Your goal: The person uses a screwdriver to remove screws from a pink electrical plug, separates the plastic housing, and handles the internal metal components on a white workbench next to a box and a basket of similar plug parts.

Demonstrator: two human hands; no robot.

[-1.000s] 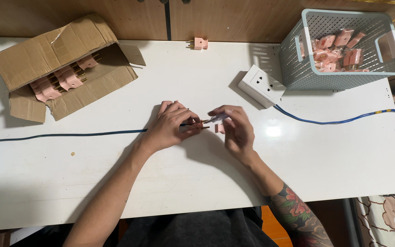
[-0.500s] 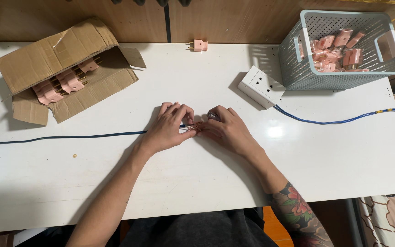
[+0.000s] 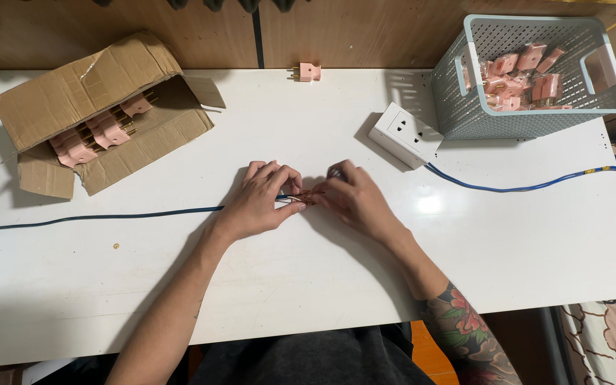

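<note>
My left hand (image 3: pixel 259 199) and right hand (image 3: pixel 354 199) cover most of the small pink piece (image 3: pixel 306 197) between them, so I cannot tell its shape. The dark cable (image 3: pixel 108 216) runs off the table's (image 3: pixel 322 299) left edge. The cardboard box (image 3: pixel 87 100) hides part of its pink plugs (image 3: pixel 101 128).

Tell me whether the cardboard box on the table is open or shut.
Open. The cardboard box lies with its flaps spread apart, and pink plugs show inside it.

Both hands, left hand (image 3: pixel 259 201) and right hand (image 3: pixel 354 198), around small pink plug (image 3: pixel 308 197) on dark cord (image 3: pixel 108 216)
</note>
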